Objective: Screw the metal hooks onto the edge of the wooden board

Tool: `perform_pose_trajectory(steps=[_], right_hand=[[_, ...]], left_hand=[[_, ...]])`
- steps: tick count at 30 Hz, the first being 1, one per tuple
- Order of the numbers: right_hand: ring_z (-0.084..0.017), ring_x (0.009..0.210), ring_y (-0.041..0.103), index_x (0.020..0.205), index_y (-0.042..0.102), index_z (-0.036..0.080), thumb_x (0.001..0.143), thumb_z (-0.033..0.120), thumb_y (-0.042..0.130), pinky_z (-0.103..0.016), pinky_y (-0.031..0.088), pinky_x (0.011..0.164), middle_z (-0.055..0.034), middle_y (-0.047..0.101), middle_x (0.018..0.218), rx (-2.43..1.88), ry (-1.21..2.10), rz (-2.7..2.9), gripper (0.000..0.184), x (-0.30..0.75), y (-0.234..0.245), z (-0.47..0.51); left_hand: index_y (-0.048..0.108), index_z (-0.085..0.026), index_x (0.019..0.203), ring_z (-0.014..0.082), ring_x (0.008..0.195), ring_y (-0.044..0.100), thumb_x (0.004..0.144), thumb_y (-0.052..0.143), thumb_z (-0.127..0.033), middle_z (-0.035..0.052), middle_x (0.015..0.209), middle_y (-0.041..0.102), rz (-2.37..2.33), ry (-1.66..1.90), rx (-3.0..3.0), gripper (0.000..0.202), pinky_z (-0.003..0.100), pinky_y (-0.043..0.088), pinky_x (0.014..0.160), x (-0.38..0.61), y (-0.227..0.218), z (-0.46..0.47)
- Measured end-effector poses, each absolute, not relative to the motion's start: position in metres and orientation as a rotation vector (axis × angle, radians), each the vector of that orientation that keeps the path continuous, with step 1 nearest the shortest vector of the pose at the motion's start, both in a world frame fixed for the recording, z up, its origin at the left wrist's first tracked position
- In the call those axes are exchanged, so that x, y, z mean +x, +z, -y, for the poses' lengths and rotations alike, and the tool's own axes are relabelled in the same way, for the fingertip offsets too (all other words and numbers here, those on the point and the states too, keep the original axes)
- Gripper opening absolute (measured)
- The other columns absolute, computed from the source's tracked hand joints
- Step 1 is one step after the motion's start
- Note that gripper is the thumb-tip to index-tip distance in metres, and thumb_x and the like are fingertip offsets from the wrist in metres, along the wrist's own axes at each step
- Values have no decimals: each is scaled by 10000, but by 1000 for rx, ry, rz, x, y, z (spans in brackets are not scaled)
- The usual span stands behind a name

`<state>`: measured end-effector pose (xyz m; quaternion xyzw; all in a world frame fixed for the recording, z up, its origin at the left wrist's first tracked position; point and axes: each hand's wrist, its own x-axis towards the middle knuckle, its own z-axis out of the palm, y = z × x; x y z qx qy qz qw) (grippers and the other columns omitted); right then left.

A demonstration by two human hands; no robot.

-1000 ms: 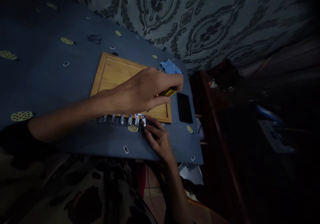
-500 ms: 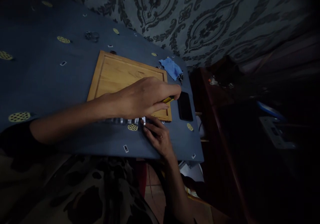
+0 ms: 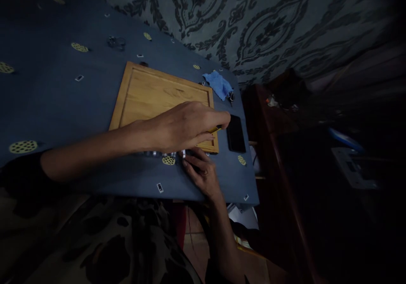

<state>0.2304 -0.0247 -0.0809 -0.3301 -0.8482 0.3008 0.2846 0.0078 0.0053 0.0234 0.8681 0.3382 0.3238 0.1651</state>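
My left hand [image 3: 187, 125] reaches across from the left, over the near edge of the wooden board [image 3: 149, 96]. Its fingers are closed round a yellow-and-black tool [image 3: 215, 129]; most of it is hidden, so I cannot tell its kind. Just below, my right hand [image 3: 201, 172] rests on the cloth with thumb and fingertips pinching a small shiny metal piece [image 3: 183, 153]. Several similar metal pieces [image 3: 164, 154] lie in a row to its left along the board's near edge, partly covered by my left hand and wrist.
A black phone [image 3: 236, 134] lies right of the board. Behind it is a crumpled blue cloth [image 3: 218, 85] with a small dark item beside it. A small dark clear-looking object [image 3: 116, 42] sits at the back left. The patterned tablecloth [image 3: 127, 178] ends close to my body.
Both hands stay in nearly the same place. My left hand has tilted slightly, and less of the yellow tool shows. The view has shifted a little.
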Motion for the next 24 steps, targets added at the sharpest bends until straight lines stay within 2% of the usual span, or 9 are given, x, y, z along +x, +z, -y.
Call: perform_pose_trajectory(steps=[11,14,18,24], right_hand=[[-269,1181,702,1158,783,271,988,272,624,-481,598,999,-96,698,1342,-911,785,2290,232,232,-83,25],[-276,1184,700,1153,785,256,990,263,619,-481,598,996,-110,695,1342,-896,783,2284,233,232,-82,25],[-285,1195,692,1175,778,270,989,259,610,-493,592,1001,-102,694,1345,-894,774,2300,250,231,-82,24],[-276,1176,699,1155,781,260,985,261,617,-476,600,982,-105,700,1331,-891,785,2299,236,232,-82,24]], left_hand=[[627,-208,1116,171,834,666,954,520,-98,48,999,729,-870,914,2498,223,273,446,665,5,22,-7],[636,-181,1087,161,780,616,976,550,-158,64,993,684,-956,865,2579,142,265,401,619,5,24,-5],[647,-171,1056,140,681,545,981,568,-186,49,891,628,-1017,876,2647,110,258,352,570,8,23,-3],[636,-176,1072,169,734,631,962,561,-140,56,897,680,-992,919,2591,138,280,416,602,11,20,-3]])
